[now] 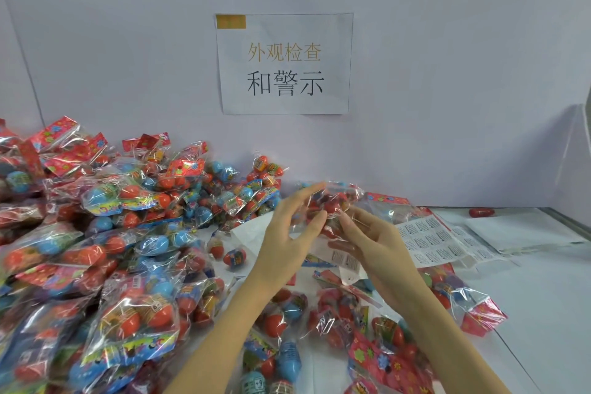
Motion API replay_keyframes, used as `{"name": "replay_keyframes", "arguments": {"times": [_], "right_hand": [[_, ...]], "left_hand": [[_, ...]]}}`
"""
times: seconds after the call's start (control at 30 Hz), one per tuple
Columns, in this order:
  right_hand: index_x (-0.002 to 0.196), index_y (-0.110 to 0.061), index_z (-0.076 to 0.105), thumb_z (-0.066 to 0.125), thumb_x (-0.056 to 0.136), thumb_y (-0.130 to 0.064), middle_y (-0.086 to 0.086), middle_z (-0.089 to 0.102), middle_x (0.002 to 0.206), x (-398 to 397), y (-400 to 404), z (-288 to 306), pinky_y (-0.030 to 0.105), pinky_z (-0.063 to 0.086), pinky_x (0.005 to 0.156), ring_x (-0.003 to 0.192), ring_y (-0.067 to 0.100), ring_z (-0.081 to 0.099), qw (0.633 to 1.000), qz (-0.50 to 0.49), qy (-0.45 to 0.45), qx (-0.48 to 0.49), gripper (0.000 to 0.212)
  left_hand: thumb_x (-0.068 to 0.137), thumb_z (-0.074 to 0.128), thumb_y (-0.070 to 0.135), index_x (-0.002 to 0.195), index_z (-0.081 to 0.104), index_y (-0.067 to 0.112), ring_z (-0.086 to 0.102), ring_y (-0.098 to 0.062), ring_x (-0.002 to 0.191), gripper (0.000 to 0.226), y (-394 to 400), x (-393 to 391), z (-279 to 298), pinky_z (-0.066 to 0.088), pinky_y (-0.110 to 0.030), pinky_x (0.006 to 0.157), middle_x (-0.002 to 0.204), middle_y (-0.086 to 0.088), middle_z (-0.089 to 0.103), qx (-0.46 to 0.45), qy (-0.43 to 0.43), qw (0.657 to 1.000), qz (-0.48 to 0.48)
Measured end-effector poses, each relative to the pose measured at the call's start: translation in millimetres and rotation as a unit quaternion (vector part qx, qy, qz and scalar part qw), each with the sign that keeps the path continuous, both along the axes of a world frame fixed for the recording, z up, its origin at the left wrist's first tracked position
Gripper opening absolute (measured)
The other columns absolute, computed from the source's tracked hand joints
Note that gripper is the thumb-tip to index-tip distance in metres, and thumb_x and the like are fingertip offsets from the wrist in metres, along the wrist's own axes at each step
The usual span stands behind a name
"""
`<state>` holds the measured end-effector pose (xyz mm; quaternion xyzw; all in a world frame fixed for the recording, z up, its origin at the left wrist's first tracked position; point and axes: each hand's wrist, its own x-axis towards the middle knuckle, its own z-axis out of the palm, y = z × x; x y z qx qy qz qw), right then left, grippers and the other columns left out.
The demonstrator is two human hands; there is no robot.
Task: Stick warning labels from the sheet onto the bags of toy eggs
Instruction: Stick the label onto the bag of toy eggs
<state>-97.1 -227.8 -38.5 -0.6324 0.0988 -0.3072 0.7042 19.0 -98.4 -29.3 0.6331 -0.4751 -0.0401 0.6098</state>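
A heap of bagged eggs (96,249) covers the left of the worktop (543,297). At the centre, the left hand (287,233) has its fingers (307,195) spread and straight against a clear bag of eggs (332,201) held up above the worktop. The right hand (377,243) pinches that bag from the other side. The label sheet (431,240) lies flat just right of the hands.
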Motion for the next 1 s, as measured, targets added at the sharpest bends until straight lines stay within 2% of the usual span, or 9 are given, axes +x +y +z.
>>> {"name": "replay_keyframes", "arguments": {"times": [0.13, 0.27, 0.37, 0.47, 0.53, 0.63, 0.7, 0.87, 1.0], "right_hand": [[0.129, -0.006, 0.071, 0.042, 0.110, 0.001, 0.015, 0.077, 0.120, 0, -3, 1, 0.037, 0.062, 0.092, 0.108, 0.030, 0.075, 0.996, 0.058, -0.015, 0.072, 0.035], [0.126, -0.018, 0.073, 0.046, 0.105, 0.009, -0.006, 0.077, 0.118, -2, -14, -4, 0.032, 0.061, 0.092, 0.109, 0.008, 0.072, 0.972, -0.168, 0.021, -0.161, 0.043], [0.143, -0.037, 0.059, 0.056, 0.104, -0.004, -0.022, 0.063, 0.135, -4, -21, -7, 0.019, 0.047, 0.100, 0.115, -0.015, 0.058, 0.942, -0.185, 0.088, -0.267, 0.052], [0.135, -0.058, 0.054, 0.061, 0.103, -0.011, -0.036, 0.058, 0.129, -6, -18, -8, 0.008, 0.037, 0.093, 0.116, -0.021, 0.050, 0.925, -0.132, 0.147, -0.325, 0.057], [0.121, -0.061, 0.056, 0.064, 0.101, -0.008, -0.042, 0.062, 0.113, -3, -13, -10, 0.006, 0.043, 0.085, 0.107, -0.021, 0.054, 0.920, -0.128, 0.149, -0.339, 0.057], [0.111, -0.049, 0.066, 0.068, 0.098, -0.010, -0.017, 0.069, 0.095, 2, -11, -13, 0.023, 0.054, 0.076, 0.083, 0.002, 0.061, 0.941, -0.154, 0.107, -0.282, 0.041], [0.107, -0.042, 0.068, 0.069, 0.098, -0.011, -0.007, 0.065, 0.087, 3, -12, -13, 0.025, 0.051, 0.066, 0.070, 0.009, 0.055, 0.949, -0.182, 0.076, -0.248, 0.032], [0.095, -0.029, 0.073, 0.068, 0.100, -0.012, -0.005, 0.068, 0.082, 1, -17, -13, 0.026, 0.047, 0.061, 0.073, 0.016, 0.056, 0.967, -0.199, 0.048, -0.152, 0.018], [0.098, -0.034, 0.081, 0.067, 0.101, -0.016, -0.022, 0.074, 0.095, 0, -10, -8, 0.015, 0.052, 0.067, 0.084, 0.008, 0.066, 0.972, -0.126, 0.085, -0.178, 0.023]], "left_hand": [[0.103, 0.064, 0.007, 0.132, 0.070, 0.026, 0.067, -0.015, 0.118, 0.035, 1, 1, -3, 0.056, -0.036, 0.102, 0.126, 0.011, 0.071, -0.075, 0.013, 0.996, 0.040], [0.099, 0.067, 0.000, 0.105, 0.080, 0.031, 0.068, -0.026, 0.106, 0.034, 0, 11, -5, 0.058, -0.035, 0.091, 0.114, 0.007, 0.067, -0.104, -0.048, 0.978, 0.172], [0.093, 0.072, -0.002, 0.087, 0.082, 0.029, 0.067, -0.020, 0.102, 0.033, 1, 17, -8, 0.058, -0.024, 0.084, 0.113, -0.004, 0.062, -0.071, -0.076, 0.968, 0.228], [0.092, 0.077, 0.005, 0.095, 0.084, 0.026, 0.063, 0.004, 0.095, 0.023, 0, 17, -15, 0.055, -0.012, 0.081, 0.121, -0.007, 0.060, -0.010, -0.116, 0.961, 0.250], [0.093, 0.077, 0.011, 0.101, 0.084, 0.026, 0.064, 0.001, 0.090, 0.018, -3, 16, -19, 0.057, -0.016, 0.085, 0.127, -0.006, 0.056, 0.010, -0.129, 0.962, 0.239], [0.099, 0.069, 0.027, 0.119, 0.078, 0.024, 0.057, 0.004, 0.111, 0.022, -2, 11, -17, 0.046, -0.010, 0.099, 0.137, 0.004, 0.041, 0.037, -0.124, 0.981, 0.145], [0.096, 0.056, 0.032, 0.136, 0.068, 0.023, 0.036, 0.013, 0.131, 0.043, 1, 9, -16, 0.032, -0.004, 0.104, 0.141, 0.018, 0.028, 0.097, -0.160, 0.979, 0.078], [0.085, 0.061, 0.028, 0.161, 0.036, 0.025, 0.014, -0.019, 0.155, 0.080, 1, 7, -20, 0.031, -0.031, 0.120, 0.161, 0.008, 0.011, 0.210, -0.290, 0.933, 0.029], [0.080, 0.082, 0.007, 0.140, 0.065, 0.014, 0.045, -0.033, 0.139, 0.063, -2, 7, -24, 0.053, -0.043, 0.106, 0.152, -0.014, 0.041, 0.169, -0.352, 0.911, 0.132]]}}
